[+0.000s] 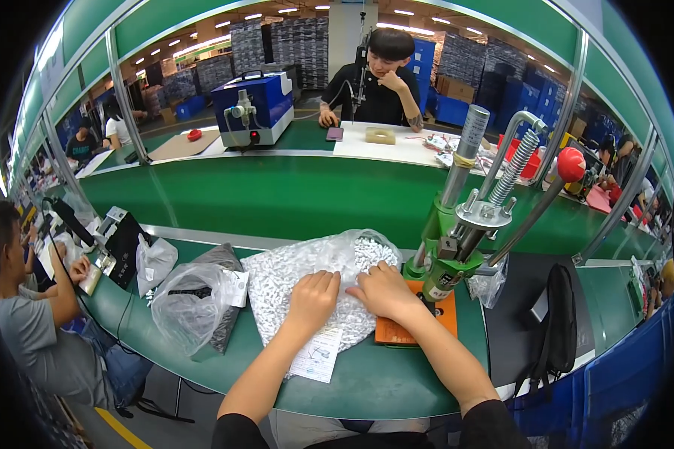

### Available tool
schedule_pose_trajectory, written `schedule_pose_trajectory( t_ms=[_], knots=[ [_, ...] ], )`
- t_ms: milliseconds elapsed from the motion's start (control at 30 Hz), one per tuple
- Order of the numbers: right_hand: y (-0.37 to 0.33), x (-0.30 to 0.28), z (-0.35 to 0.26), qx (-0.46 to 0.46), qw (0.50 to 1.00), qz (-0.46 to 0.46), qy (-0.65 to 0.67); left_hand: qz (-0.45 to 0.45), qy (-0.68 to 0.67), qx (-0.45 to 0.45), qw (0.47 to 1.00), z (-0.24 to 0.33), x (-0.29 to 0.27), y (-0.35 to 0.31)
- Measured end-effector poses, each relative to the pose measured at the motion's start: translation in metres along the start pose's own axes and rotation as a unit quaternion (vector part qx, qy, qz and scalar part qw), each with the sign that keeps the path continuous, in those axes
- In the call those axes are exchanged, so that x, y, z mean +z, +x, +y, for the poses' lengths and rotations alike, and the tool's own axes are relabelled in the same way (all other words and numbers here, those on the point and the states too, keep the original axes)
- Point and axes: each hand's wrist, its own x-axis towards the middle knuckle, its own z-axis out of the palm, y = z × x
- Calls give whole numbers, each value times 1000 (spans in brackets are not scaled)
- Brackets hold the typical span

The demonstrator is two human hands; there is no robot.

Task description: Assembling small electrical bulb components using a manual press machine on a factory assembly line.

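A large clear plastic bag [277, 273] full of small white parts lies on the green bench in front of me. Its mouth gapes at the far right, where loose white pieces [371, 254] show. My left hand [314, 297] is closed on the middle of the bag, its fingers curled into the plastic. Just right of it, my right hand [384, 289] grips the bag beside the opening, thumb pointing toward the left hand. A printed paper label [318, 355] hangs at the bag's near side, below my left wrist.
A green hand press [445, 266] with a red-knobbed lever [571, 165] and orange base [451, 318] stands close to my right hand. Leftward lies an open bag of dark parts [195, 299]. A black backpack [560, 322] rests at right. People sit left and across.
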Motion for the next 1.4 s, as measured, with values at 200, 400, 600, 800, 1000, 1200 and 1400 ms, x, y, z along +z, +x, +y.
schedule_pose_trajectory(
  t_ms=[200, 400, 600, 800, 1000, 1200, 1400],
  knots=[
    [0, -2, -2, 3, 1000, -27, -14, 12, -10, -8, 1000, 1, -2, -3],
    [0, 4, 2, 7, 1000, -25, -2, 62, -63, -34, 996, 8, -5, 4],
    [0, 1, 2, 9, 999, -36, -4, 48, -79, -50, 994, 9, -7, 3],
    [3, -5, 1, -6, 1000, 2, 22, 38, -122, -92, 987, 10, -7, 0],
    [7, -16, -7, 9, 996, 58, 74, 22, -167, -167, 972, 7, -4, -7],
    [2, -45, -27, -62, 949, 168, 261, 124, -224, -205, 945, 12, -7, -2],
    [4, -42, -27, 11, 886, 87, 455, 160, -283, -215, 921, 17, -12, -4]
  ],
)
